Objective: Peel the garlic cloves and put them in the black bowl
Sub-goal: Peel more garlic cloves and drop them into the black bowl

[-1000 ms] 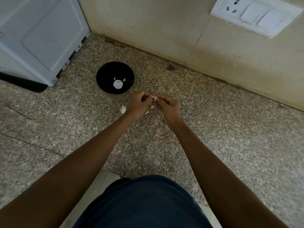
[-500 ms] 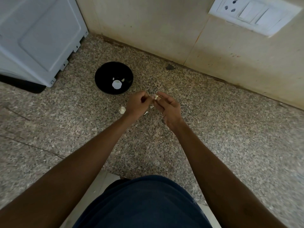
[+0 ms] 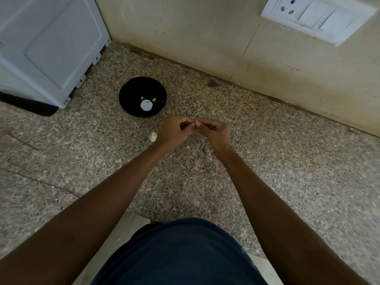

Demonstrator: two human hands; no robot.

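A small garlic clove [image 3: 195,123] is pinched between the fingertips of the left hand [image 3: 173,132] and right hand [image 3: 213,131], which are brought together just above the tabletop [image 3: 287,161]. More garlic [image 3: 153,137] lies just beside the left hand. The black bowl [image 3: 142,96], holding pale pieces, stands near, beyond the left hand.

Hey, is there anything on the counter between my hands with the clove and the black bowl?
Nothing visible. The small garlic clove sits pinched between left hand and right hand; bare speckled granite counter runs to the round black bowl. A white garlic piece lies aside, left.
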